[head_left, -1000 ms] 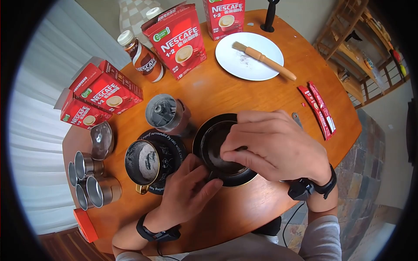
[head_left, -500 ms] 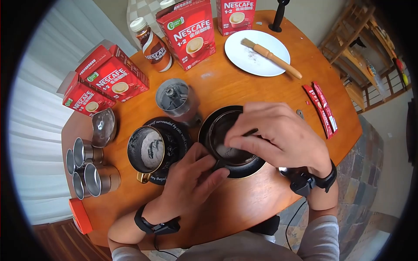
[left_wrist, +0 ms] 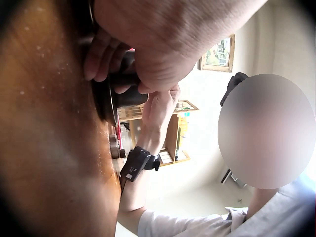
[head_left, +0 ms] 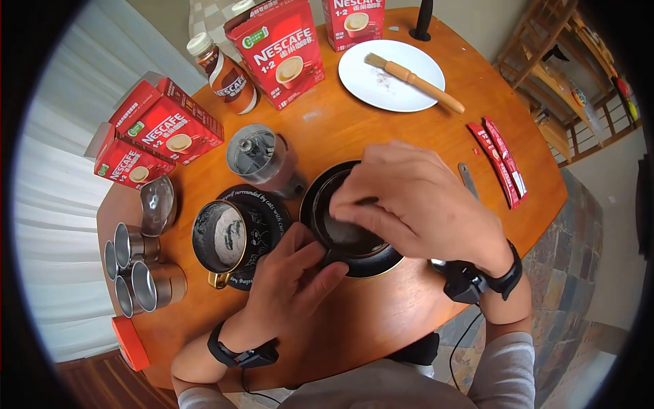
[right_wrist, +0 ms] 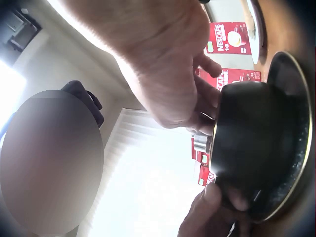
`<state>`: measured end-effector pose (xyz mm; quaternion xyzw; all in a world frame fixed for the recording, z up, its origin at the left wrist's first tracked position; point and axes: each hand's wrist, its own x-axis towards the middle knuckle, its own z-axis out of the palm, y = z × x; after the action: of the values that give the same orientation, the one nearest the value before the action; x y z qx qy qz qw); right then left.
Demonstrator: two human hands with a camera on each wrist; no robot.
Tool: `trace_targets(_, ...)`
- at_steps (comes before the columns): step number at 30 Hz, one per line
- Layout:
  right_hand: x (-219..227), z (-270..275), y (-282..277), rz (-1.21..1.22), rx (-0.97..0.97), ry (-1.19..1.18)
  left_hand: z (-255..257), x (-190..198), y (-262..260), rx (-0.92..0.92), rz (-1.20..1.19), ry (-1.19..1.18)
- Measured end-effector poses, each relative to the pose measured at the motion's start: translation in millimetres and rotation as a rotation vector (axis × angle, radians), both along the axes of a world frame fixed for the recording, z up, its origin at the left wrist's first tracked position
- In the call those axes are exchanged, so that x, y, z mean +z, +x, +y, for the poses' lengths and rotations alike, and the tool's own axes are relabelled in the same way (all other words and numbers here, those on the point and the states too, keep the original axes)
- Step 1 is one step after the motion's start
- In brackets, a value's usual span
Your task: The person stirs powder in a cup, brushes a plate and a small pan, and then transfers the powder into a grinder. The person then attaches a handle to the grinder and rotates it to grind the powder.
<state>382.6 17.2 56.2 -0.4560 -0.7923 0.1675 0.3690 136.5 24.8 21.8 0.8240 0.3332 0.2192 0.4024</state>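
On a black saucer [head_left: 375,266] with a gold edge stands a black cup [right_wrist: 247,133]. My left hand [head_left: 281,279] grips the cup's handle, near the tabletop. Above the cup, my right hand [head_left: 426,204] has its thumb and fingers bunched and bent down inside the rim; I cannot tell what they pinch. Pale powder shows on the cup's dark inside, below the right fingertips. To the left, a second black cup [head_left: 204,240] with a gold handle holds whitish powder and sits on a lettered black saucer [head_left: 276,235].
A round container [head_left: 257,153] with a grey inside stands behind the cups. Several metal cups [head_left: 151,285] and a shiny bowl [head_left: 158,204] are at left. Red Nescafe boxes [head_left: 279,58], a bottle [head_left: 228,85], a plate [head_left: 361,88] bearing a brush [head_left: 412,78], and red sachets [head_left: 501,163] surround them.
My right fingers have shifted a little within the cup's mouth, and more pale powder shows on the cup's inside. My left hand keeps its hold on the handle.
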Motion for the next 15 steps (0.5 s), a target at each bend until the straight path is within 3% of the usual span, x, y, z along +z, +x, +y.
trace_targets(3,10,-4,1,-0.056,0.105,-0.033,0,1,-1,0.002,-0.005,0.005)
trace_targets(6,-1,2,-3,-0.061,-0.07,0.183,1,2,-1,-0.01,-0.006,0.008)
trace_targets(9,5,-1,2,-0.058,0.032,0.017,1,2,-2,-0.009,0.0,0.015)
trace_targets(15,-1,3,2,-0.107,-0.063,0.163,0,0,-2,-0.006,-0.01,0.023)
